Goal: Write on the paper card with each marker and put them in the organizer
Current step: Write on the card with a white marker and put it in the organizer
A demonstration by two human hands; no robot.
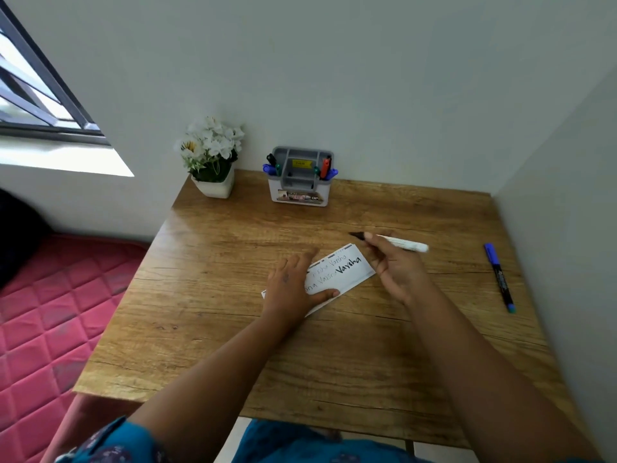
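Observation:
A white paper card (347,267) with several handwritten words lies mid-table. My left hand (293,289) presses flat on its left part. Just right of the card, my right hand (390,262) holds a white marker (405,243) with a black tip, uncapped; the tip points left, raised off the card. A blue marker (499,277) lies on the table at the right. The grey and white organizer (300,192) stands at the back by the wall, with several markers in its side slots.
A white pot of white flowers (212,158) stands at the table's back left corner. Walls close the back and right sides. A pink quilted mattress (43,312) lies left of the wooden table (233,329).

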